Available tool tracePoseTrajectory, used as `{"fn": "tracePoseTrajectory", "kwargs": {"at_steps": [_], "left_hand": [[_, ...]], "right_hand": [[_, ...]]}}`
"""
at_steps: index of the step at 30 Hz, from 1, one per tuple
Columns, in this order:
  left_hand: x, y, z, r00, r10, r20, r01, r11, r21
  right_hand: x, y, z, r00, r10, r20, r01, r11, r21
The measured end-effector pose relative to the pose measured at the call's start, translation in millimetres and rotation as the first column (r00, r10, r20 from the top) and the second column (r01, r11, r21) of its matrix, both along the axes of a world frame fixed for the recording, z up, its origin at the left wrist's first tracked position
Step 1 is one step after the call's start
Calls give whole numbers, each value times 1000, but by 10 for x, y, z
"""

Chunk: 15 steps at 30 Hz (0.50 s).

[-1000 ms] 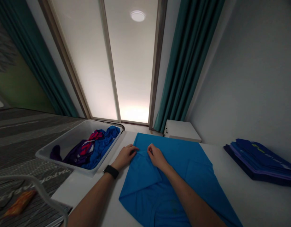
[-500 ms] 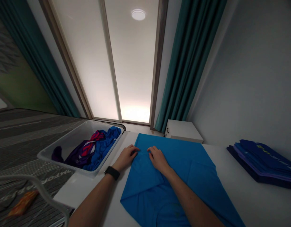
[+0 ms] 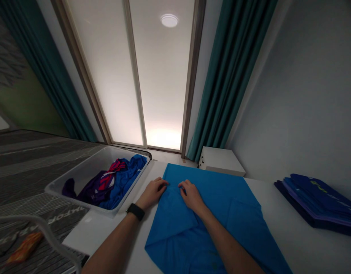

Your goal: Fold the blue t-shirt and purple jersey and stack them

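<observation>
**Around the flat white table**

A blue cloth garment lies there at lower centre, left hand at its left edge, right hand over it. Lower left, a translucent rectangular plastic bin holds purple, red and blue cloth clothes. Lower right, a flat blue-and-purple cloth stack. Behind the garment, a white box-shaped cabinet.

Just behind the left hand, a black watch with a broad, smooth band circles the bare forearm.
</observation>
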<state>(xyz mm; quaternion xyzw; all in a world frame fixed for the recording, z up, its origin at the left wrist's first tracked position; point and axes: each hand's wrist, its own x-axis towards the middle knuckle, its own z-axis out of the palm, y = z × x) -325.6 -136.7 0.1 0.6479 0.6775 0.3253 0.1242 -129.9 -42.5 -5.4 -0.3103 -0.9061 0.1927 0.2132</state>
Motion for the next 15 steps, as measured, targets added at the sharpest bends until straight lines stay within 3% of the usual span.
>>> {"fn": "tracePoseTrajectory", "kwargs": {"at_steps": [15], "left_hand": [[21,-64,66,999,-21,-37,21,1000,-9]], "right_hand": [[2,14,5,1000,3,-10,-3,999,-45]]}}
